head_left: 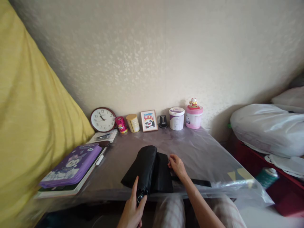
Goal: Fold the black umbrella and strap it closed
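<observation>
A black folding umbrella (143, 167) lies on the plastic-covered table (190, 148), its canopy loosely gathered and its handle toward me. My left hand (134, 205) is closed around the handle, near a round button with a silvery ring. At the canopy's right edge, the fingers of my right hand (177, 166) are pinched together on a fold of black fabric. From under my right forearm a black strap (199, 182) stretches out to the right along the table. The inner folds of the canopy are hidden.
Along the wall stand a clock (103, 119), two small cans, a framed panda picture (149, 120) and two tubs. On the left lies a purple case (72, 164) on a book, beside a yellow curtain (35, 110). White bags (268, 126) rest on the right.
</observation>
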{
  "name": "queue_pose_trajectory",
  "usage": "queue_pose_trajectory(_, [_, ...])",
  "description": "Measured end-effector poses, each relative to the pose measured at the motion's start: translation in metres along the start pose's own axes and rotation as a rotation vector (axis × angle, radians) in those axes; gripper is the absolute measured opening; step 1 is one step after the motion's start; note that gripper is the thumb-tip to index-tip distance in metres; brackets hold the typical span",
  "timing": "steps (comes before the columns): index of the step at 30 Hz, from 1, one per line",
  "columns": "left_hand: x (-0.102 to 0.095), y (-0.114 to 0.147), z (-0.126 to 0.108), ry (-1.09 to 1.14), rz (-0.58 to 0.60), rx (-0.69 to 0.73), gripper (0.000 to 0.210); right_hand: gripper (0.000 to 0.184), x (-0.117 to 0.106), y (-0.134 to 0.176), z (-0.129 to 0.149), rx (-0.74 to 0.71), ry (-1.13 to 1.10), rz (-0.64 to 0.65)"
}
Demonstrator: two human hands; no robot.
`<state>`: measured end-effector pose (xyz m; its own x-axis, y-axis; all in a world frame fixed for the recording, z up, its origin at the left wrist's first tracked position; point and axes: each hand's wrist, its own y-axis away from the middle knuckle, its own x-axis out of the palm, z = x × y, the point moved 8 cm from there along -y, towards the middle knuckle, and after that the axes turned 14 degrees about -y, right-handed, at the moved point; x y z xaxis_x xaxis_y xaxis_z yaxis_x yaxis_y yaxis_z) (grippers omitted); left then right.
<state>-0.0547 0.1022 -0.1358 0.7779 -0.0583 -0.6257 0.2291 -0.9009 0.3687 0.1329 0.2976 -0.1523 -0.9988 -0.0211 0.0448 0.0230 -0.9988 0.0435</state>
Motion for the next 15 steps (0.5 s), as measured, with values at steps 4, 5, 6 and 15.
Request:
queue_pose_trajectory(4, [-0.002,0.002,-0.001,0.038,-0.006,0.007,0.066,0.023,0.001,0.0,0.002,0.021,0.046,0.027])
queue_pose_trajectory(5, [-0.002,0.003,-0.002,0.039,-0.007,0.009,0.067,0.023,0.001,0.001,0.003,0.021,0.056,0.035])
queue_pose_trajectory(6, [-0.002,0.003,-0.003,0.037,-0.006,0.011,0.068,0.023,0.001,0.001,0.004,0.019,0.066,0.042])
queue_pose_trajectory(15, [-0.001,0.002,-0.002,0.027,0.011,0.002,0.071,0.027,0.006,0.006,0.014,-0.037,0.092,0.083])
